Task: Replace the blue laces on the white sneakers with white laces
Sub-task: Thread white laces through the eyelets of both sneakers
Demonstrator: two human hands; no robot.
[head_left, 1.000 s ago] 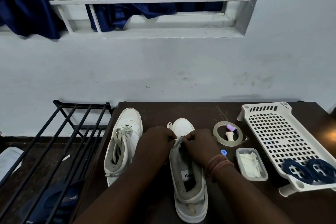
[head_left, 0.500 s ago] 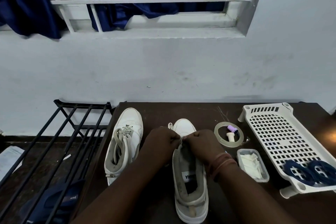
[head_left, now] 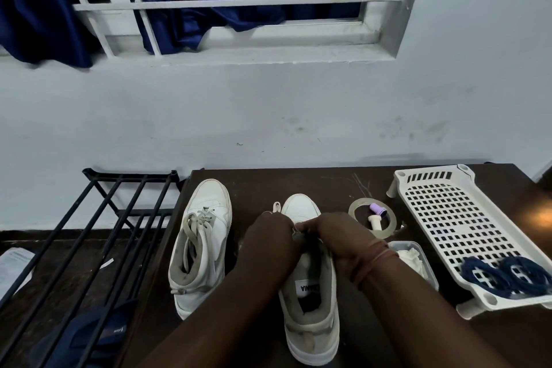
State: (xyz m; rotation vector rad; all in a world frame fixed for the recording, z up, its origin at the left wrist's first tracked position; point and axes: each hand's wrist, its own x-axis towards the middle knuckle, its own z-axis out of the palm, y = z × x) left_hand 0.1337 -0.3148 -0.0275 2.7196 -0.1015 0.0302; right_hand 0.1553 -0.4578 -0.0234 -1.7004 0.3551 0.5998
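Held sneaker (head_left: 310, 302) lengthwise, toe apparently wallward

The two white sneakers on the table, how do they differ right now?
The left sneaker lies untouched with white laces already threaded, while the right sneaker is being worked on: the left hand and right hand pinch at its lacing area. The left sneaker sits farther back, near the table's edge; the right sneaker sits nearer the person. Both are white high-tops, toes pointing toward the wall.
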